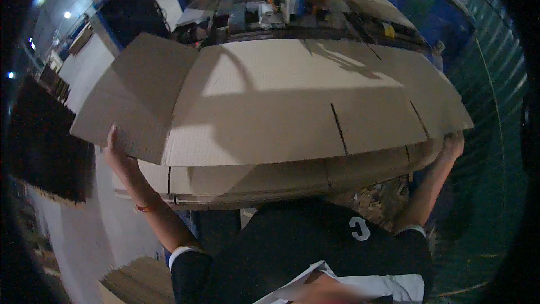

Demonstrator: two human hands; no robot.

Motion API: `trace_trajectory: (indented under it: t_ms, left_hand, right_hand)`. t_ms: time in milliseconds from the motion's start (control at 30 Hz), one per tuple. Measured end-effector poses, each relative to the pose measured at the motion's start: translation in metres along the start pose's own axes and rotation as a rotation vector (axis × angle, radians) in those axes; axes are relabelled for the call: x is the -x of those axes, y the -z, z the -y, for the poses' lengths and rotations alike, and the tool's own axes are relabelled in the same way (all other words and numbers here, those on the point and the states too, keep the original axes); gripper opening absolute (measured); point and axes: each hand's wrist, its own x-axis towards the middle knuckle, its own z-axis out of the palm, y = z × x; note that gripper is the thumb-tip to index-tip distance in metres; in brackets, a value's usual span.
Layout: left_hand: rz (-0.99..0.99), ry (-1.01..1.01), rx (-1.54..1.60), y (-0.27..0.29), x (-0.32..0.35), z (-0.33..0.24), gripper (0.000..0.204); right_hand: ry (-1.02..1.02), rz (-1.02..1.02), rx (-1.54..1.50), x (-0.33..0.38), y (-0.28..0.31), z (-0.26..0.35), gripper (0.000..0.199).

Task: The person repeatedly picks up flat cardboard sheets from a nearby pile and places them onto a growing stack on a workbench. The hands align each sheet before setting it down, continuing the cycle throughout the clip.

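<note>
A wide brown cardboard sheet [259, 124] spans the view in front of me, creased and cut with dark slots. My left hand [116, 149] grips its near left edge, the thumb on top of the folded-up left panel and the other fingers hidden beneath. At the near right corner my right hand [453, 143] is closed on the same sheet, its fingers mostly hidden under the edge. Below the sheet, close to my body, lies a stack of similar cardboard sheets [242, 183].
Beyond the sheet stands a machine with blue frame parts [444, 28] and a metal rail. Dark stacked cardboard [50, 135] is at the left, more cardboard [140, 281] at the lower left. A green corrugated wall [489, 135] runs along the right. Scraps [374, 200] litter the floor.
</note>
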Motion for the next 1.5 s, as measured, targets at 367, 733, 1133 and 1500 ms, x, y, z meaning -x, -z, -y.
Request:
trace_trajectory:
  t_ms: [367, 733, 1133, 1500]
  left_hand:
    - [0.581, -0.431, -0.411, 0.021, 0.123, -0.005, 0.036]
    - [1.525, -0.744, -1.323, -0.056, 0.180, 0.026, 0.045]
    - [1.646, -0.648, -1.414, -0.078, 0.140, 0.011, 0.073]
    - [1.379, -0.883, -1.300, -0.071, 0.126, 0.044, 0.067]
  right_hand:
    - [0.368, 0.031, 1.367, 0.243, -0.079, 0.089, 0.031]
    - [0.777, 1.324, 1.094, 0.274, -0.132, 0.045, 0.034]
    - [0.345, 1.384, 1.165, 0.190, -0.163, 0.053, 0.055]
    - [0.988, 1.445, 1.426, 0.175, -0.151, -0.013, 0.076]
